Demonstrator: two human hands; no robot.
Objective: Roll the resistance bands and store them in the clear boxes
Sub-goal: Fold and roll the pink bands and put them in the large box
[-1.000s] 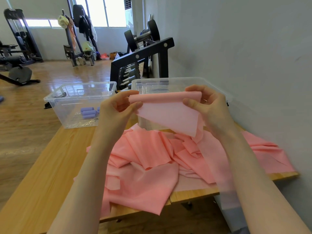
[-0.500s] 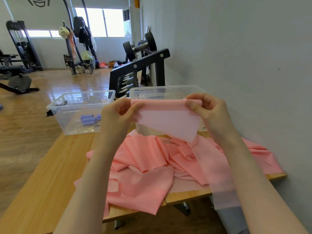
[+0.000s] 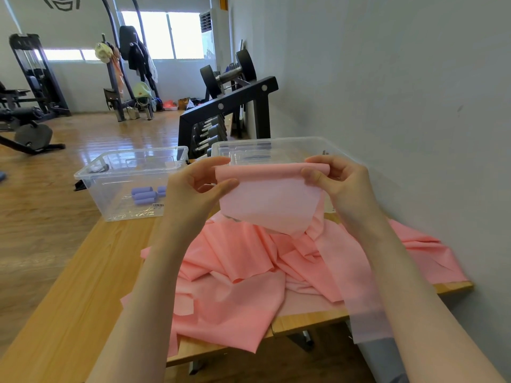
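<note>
Gym, dumbbell rack, weight machine, wood floor

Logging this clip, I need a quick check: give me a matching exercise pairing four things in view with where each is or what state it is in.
Things:
1. pink band
2. purple rolls
3. pink pile
4. dumbbell rack

States:
A. lying loose on the wooden table
B. standing on the floor behind the boxes
C. pinched at its rolled top edge by the left hand and right hand
D. inside the left clear box

Pairs: 1-C, 2-D, 3-A, 4-B
</note>
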